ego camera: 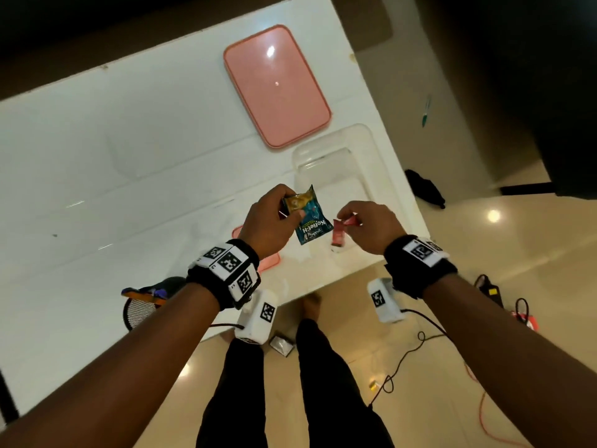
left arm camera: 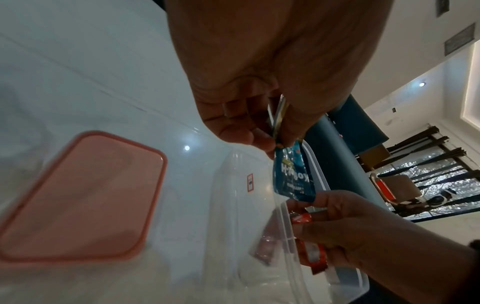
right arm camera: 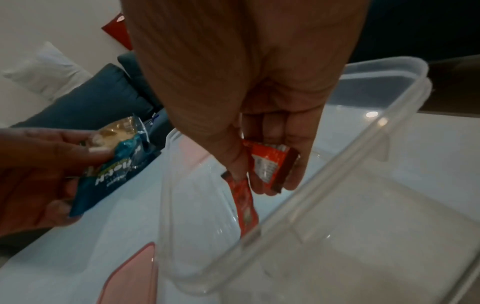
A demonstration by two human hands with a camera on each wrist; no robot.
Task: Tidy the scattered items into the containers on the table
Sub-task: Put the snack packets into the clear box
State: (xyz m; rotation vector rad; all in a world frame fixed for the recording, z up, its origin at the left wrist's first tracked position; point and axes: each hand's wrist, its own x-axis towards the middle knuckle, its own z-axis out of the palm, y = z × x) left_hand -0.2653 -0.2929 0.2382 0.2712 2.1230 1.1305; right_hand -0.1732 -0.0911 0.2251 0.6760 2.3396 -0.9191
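My left hand point(ego camera: 289, 210) pinches a blue sachet point(ego camera: 312, 223) and a gold packet point(ego camera: 295, 202) together above the white table point(ego camera: 129, 156). In the left wrist view the blue sachet point(left arm camera: 293, 174) hangs from the fingertips. My right hand point(ego camera: 349, 218) grips a red sachet point(ego camera: 351, 219), and a second red sachet point(ego camera: 339, 237) hangs below it. The right wrist view shows the red sachet point(right arm camera: 270, 162) between thumb and fingers, with the other red sachet point(right arm camera: 242, 203) dangling inside the near end of the clear container point(right arm camera: 311, 181). The clear container point(ego camera: 365, 137) lies just beyond both hands.
A pink lid point(ego camera: 277, 85) lies flat on the far side of the table. Another pink lid point(ego camera: 269, 263) is partly hidden under my left wrist. The table's right edge is close to the clear container. A racket-like object point(ego camera: 142, 302) sits near the front edge. Cables point(ego camera: 416, 344) run across the floor.
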